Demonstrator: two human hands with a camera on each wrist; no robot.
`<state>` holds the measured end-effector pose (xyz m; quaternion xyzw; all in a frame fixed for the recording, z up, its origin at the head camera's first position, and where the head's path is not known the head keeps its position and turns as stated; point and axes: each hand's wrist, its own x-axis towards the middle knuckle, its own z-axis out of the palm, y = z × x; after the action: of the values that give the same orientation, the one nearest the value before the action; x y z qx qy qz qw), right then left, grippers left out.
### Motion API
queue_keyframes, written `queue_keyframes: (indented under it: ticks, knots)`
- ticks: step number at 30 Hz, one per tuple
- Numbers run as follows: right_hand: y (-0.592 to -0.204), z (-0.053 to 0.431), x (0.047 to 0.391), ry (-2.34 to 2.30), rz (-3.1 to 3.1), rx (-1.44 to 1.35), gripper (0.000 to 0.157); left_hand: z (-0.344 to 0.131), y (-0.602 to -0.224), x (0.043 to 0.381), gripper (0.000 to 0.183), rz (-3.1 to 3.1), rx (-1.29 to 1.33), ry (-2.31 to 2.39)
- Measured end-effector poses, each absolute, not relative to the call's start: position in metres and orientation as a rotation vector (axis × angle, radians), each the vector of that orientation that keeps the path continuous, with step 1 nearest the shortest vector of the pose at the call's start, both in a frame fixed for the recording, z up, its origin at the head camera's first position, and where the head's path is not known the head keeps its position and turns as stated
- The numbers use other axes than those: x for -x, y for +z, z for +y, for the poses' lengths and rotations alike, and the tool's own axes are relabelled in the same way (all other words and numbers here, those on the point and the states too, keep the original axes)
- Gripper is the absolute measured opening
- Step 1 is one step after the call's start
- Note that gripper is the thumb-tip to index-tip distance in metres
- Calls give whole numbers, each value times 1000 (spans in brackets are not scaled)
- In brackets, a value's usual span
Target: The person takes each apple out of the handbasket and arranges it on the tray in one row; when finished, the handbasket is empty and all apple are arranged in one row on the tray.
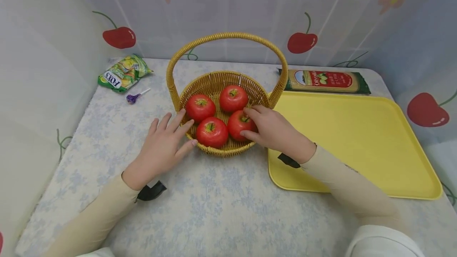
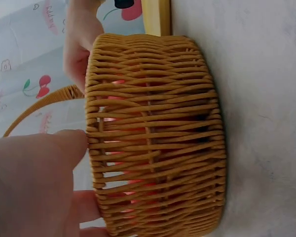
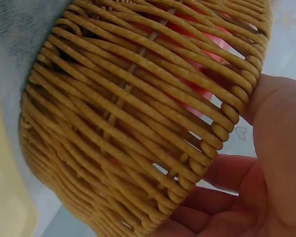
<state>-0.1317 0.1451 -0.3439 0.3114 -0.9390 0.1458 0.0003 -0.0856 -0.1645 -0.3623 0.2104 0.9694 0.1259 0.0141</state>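
Observation:
A woven basket (image 1: 224,153) with a tall arched handle holds several red apples. Over its right side, my right hand (image 1: 273,128) grips the front-right apple (image 1: 238,125), thumb on the near side and fingers at the top. My left hand (image 1: 162,146) lies at the basket's left rim with fingers spread and nothing held; the thumb touches the front edge. Close to that hand are the front apple (image 1: 212,132) and the left apple (image 1: 200,108). Another apple (image 1: 233,98) sits at the back. In the right wrist view, the basket's wall (image 3: 123,108) hides most of the fruit.
A yellow tray (image 1: 350,142) lies right of the basket, under my right forearm. Behind it is a long packet (image 1: 325,81) with a red label. At the back left are a green FOX'S candy bag (image 1: 124,73) and a purple lollipop (image 1: 133,98). A curtain-like wall stands behind.

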Motion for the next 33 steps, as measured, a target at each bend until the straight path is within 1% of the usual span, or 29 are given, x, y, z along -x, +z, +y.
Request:
queue_keyframes:
  ticks: [6, 14, 19, 27, 33]
  knots:
    - [-348, 141, 133, 528, -2973, -889, 48, -165, -372, 91, 54, 3024, -699, 499]
    - [-352, 137, 135, 616, -2955, -856, 46, -167, -382, 94, 48, 3020, -737, 621]
    - [-353, 135, 139, 625, -3016, -862, 49, -167, -387, 94, 42, 3025, -774, 694]
    - [-350, 127, 147, 565, -3175, -852, 63, -166, -394, 96, 39, 3032, -809, 782]
    - [-351, 128, 148, 604, -3171, -838, 61, -166, -398, 96, 39, 3048, -828, 822]
